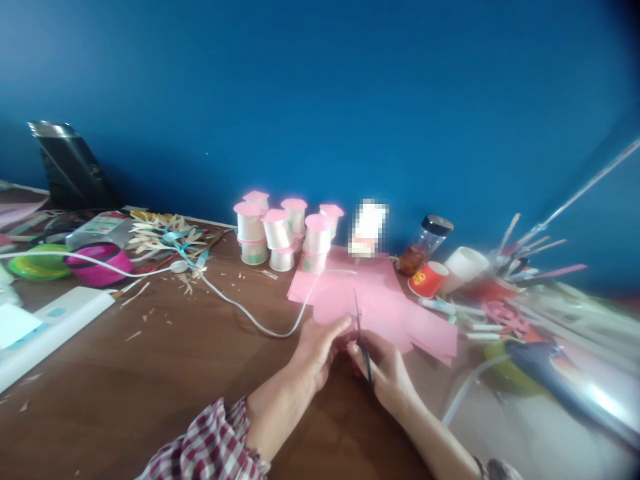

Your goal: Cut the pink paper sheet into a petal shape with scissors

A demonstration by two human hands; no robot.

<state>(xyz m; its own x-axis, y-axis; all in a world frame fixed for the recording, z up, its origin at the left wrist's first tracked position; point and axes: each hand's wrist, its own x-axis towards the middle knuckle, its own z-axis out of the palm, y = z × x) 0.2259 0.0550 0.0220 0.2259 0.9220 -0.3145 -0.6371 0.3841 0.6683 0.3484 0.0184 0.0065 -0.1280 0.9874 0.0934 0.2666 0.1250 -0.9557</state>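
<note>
My right hand (390, 373) grips a pair of scissors (367, 360) with dark handles, the thin blades pointing away from me. Close beside it, my left hand (317, 350) is closed on a piece of pink paper (333, 303), its thumb on top and its other fingers mostly hidden. The scissor blades lie at the right side of this paper. More pink paper sheets (430, 330) spread over the table beyond and to the right of my hands. Behind them stand several white paper cups (279, 230) in stacked pairs, joined with pink paper and topped by pink pieces.
A white cable (250, 320) winds across the brown table (200, 373) to the paper. At left are a power strip (60, 333), a magenta ring (100, 263) and wood scraps. At right stand a lidded jar (425, 243), a red cup (429, 279) and a blurred glue gun (545, 367).
</note>
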